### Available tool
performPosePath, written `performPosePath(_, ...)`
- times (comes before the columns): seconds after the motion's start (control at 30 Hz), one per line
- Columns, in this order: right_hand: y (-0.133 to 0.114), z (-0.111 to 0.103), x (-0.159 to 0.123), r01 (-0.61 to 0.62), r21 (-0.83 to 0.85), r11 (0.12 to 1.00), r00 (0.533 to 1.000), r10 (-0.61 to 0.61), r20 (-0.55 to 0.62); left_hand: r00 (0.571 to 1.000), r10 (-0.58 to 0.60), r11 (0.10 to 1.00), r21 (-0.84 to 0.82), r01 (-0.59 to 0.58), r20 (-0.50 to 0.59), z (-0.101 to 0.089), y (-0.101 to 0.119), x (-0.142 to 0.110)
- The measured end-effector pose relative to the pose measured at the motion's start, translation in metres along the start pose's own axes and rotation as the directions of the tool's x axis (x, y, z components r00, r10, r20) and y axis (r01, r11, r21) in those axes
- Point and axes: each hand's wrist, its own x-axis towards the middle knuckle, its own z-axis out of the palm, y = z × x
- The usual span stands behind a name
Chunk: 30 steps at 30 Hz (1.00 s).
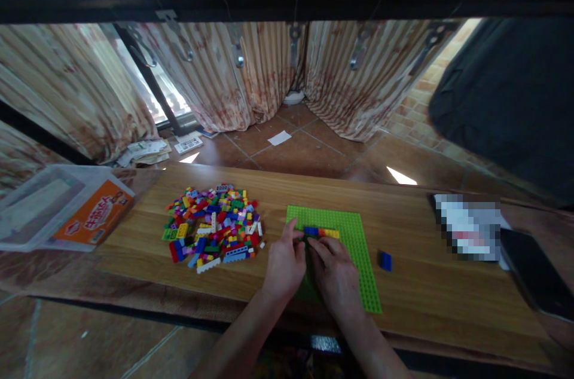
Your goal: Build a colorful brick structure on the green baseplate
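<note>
Grip, paired: left hand [286, 262] and right hand [337, 274], both narrow; contents I cannot tell.
Fingertips together beside brick row [321, 232], over green baseplate [364, 259], likely for steadiness.

Dim interior, daylight glare past the curtains [215, 80] (edges rather stretched).

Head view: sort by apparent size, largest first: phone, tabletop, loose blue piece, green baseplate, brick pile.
1. Tabletop
2. Green baseplate, brick pile: too close to rank
3. Phone
4. Loose blue piece
</note>
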Motion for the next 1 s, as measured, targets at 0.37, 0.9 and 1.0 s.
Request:
performPosePath(0.37, 0.005, 0.004, -0.003, 0.060, -0.045, 0.997, 0.998, -0.059, 0.031, 0.999, -0.030, 1.000, -0.002, 0.030, -0.038, 0.004, 0.001, 0.011)
performPosePath(0.9, 0.005, 0.006, -0.005, 0.124, -0.177, 0.976, 0.981, -0.093, 0.171, 0.991, -0.104, 0.993, -0.067, 0.098, -0.081, 0.006, -0.003, 0.018)
performPosePath(1.0, 0.005, 0.009, -0.005, 0.131, -0.183, 0.974, 0.980, -0.099, 0.171, 0.992, -0.101, 0.992, -0.080, 0.096, -0.069, 0.005, -0.003, 0.019)
